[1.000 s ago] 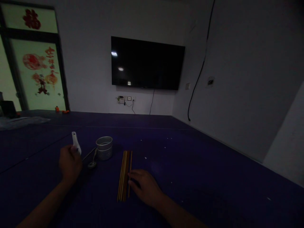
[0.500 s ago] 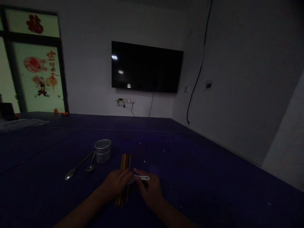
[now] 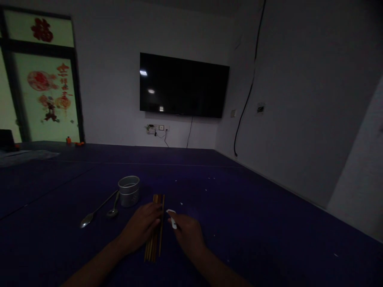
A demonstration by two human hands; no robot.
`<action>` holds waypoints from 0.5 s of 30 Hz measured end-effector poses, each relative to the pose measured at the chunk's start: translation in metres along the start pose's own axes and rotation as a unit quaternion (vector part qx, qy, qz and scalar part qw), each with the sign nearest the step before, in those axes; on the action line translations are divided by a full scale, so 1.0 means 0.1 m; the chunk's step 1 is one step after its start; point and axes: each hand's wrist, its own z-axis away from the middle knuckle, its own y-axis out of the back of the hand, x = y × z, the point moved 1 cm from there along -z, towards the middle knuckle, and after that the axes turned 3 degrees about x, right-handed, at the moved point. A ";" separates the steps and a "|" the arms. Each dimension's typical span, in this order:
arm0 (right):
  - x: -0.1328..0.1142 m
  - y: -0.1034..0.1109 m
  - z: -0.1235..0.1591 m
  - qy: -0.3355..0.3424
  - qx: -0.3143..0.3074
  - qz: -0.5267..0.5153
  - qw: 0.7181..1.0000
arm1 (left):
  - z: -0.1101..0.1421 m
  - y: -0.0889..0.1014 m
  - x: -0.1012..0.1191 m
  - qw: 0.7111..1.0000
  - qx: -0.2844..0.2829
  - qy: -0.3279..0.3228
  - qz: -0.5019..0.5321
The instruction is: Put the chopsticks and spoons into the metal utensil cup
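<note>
My right hand (image 3: 187,233) is closed around a small white spoon (image 3: 172,218), whose handle sticks up from my fingers. My left hand (image 3: 142,227) rests with curled fingers on a bundle of wooden chopsticks (image 3: 154,243) lying on the dark blue table (image 3: 239,223). Just beyond the chopsticks stands a small metal cup (image 3: 129,191). Two metal spoons, a long one (image 3: 94,212) and a short one (image 3: 113,208), lie left of the cup.
A black television (image 3: 183,85) hangs on the far wall above a power outlet (image 3: 157,127). A door with red paper decorations (image 3: 44,89) is at the left. The wall runs close along the table's right edge.
My left hand carried the white spoon from the left over to the chopsticks and passed it to my right hand. The left hand now lies on the chopsticks.
</note>
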 end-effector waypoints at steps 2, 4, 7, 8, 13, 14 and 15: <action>-0.02 0.01 -0.01 -0.012 -0.021 0.015 1.000 | 0.00 -0.01 0.02 0.999 -0.032 -0.007 0.000; -0.05 0.03 -0.02 -0.026 -0.039 0.033 0.998 | 0.00 -0.02 0.05 0.998 -0.056 -0.012 0.004; -0.08 0.03 -0.03 -0.038 -0.060 0.045 0.996 | 0.01 -0.01 0.08 0.997 -0.073 -0.012 0.012; -0.09 0.03 -0.03 -0.040 -0.065 0.045 0.996 | 0.01 -0.01 0.09 0.997 -0.073 -0.009 0.015; -0.08 0.00 -0.02 -0.048 -0.077 0.045 0.995 | 0.02 0.00 0.11 0.997 -0.066 0.002 0.031; -0.07 -0.01 -0.01 -0.047 -0.083 0.046 0.994 | 0.02 0.00 0.11 0.998 -0.063 0.002 0.032; -0.06 -0.01 -0.01 -0.047 -0.090 0.047 0.994 | 0.02 0.00 0.12 0.998 -0.059 0.001 0.034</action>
